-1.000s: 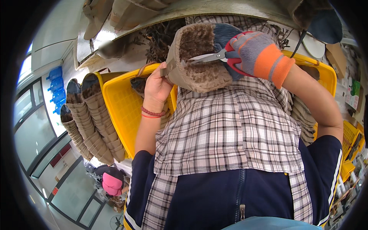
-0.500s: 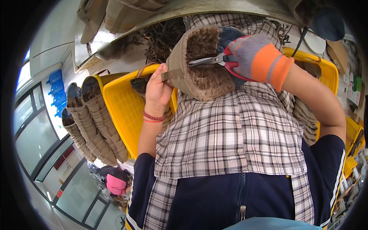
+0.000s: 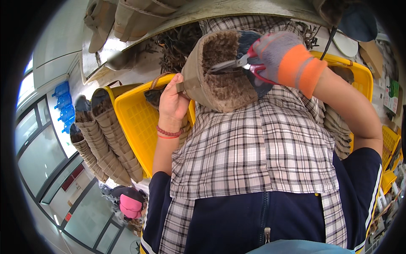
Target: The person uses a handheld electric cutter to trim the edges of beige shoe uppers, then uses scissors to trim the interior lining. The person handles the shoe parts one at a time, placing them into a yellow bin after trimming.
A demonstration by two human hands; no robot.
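A tan, fur-lined boot upper rests over my lap with its wide opening turned up. Brown pile lines most of the inside, and a dark blue patch shows at its right side. My left hand, bare, pinches a small fabric tab on the upper's left edge. On my right hand is a grey and orange glove. It grips scissors with red handles, their blades pointing left inside the opening, against the pile. Whether the blade tips touch the pile is hard to tell.
Yellow baskets stand to my left and right. Nested tan uppers lean beside the left basket. A bench edge crosses ahead, with dark scraps beneath it. Someone in a pink and black hat is at lower left.
The right hand and the scissors have shifted slightly, the blades tilting a little. The left hand keeps its pinch on the tab, and the boot upper has barely moved.
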